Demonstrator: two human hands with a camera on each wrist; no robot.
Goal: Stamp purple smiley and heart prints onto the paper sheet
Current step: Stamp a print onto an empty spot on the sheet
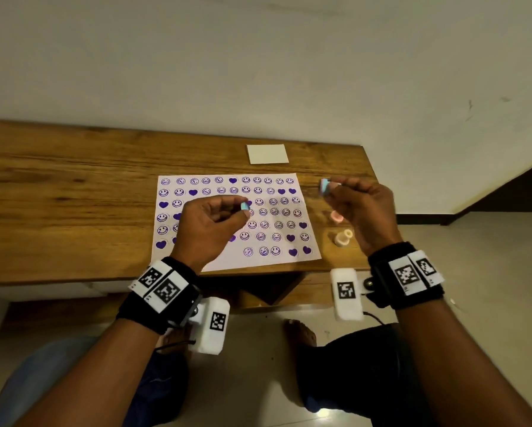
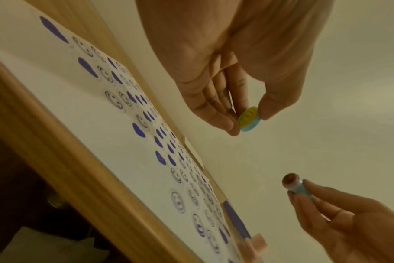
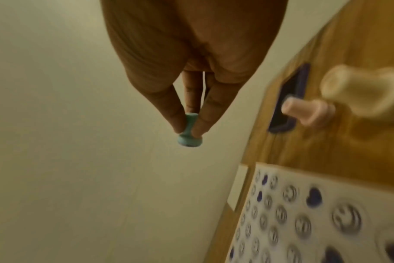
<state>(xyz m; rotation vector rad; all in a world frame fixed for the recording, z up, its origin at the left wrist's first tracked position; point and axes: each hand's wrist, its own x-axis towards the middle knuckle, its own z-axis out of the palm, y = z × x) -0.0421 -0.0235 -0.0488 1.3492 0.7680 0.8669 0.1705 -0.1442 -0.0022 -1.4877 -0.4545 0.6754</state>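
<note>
A white paper sheet point(image 1: 227, 260) covered with purple smiley and heart prints lies on the wooden table point(image 1: 73, 186). Raised above the sheet's middle, my left hand point(image 1: 243, 210) pinches a small blue cap point(image 1: 245, 206) between thumb and fingertips; the left wrist view shows its yellow smiley top point(image 2: 248, 117). Over the table just right of the sheet, my right hand point(image 1: 332, 188) pinches a blue stamp point(image 1: 325, 186) by its stem. In the right wrist view the stamp point(image 3: 190, 132) points away from the palm. Its dark round face point(image 2: 290, 179) shows in the left wrist view.
A pink stamp point(image 1: 336, 217) and a cream stamp point(image 1: 343, 238) lie on the table right of the sheet, under my right hand. A dark purple ink pad point(image 3: 288, 99) sits beside them. A white card point(image 1: 267, 154) lies behind the sheet. The table's right edge is close.
</note>
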